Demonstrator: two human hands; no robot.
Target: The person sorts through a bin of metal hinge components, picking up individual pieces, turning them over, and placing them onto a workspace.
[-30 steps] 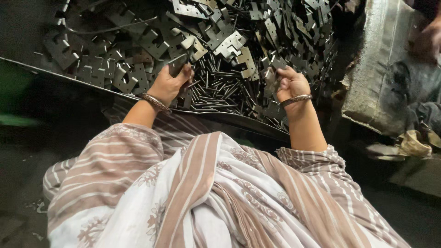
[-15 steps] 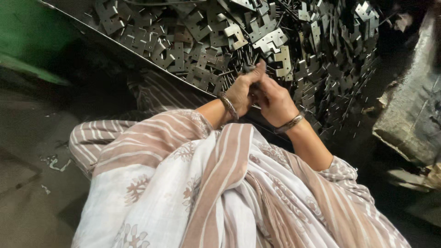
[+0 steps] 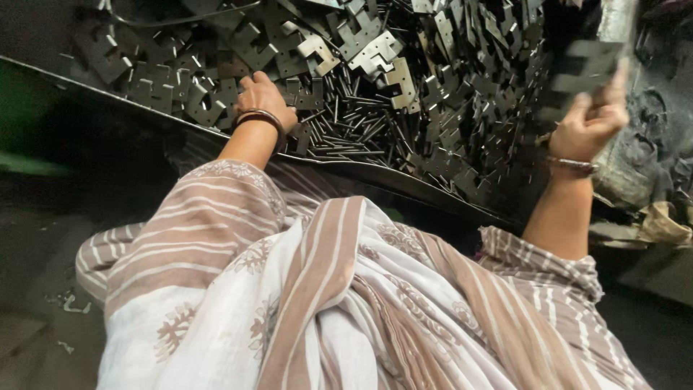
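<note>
Hands sorting metal plates.
Left hand (image 3: 261,96) curls into the plates (image 3: 375,54); right hand (image 3: 588,123) pinches one plate (image 3: 588,65) clear.

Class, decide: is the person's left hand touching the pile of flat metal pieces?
Touching. The head view shows the left hand lying on the pile of flat metal pieces, its fingers buried among them.

Dim, shadowy scene; metal glints faintly, and the raised right hand (image 3: 588,123) blurs.

Dim light over a dark, dusty floor (image 3: 43,303) strewn with small scraps. A green surface (image 3: 29,137) shows at the left edge. At right, crumpled rags (image 3: 660,224) lie beside a grimy grey sack (image 3: 642,155).
</note>
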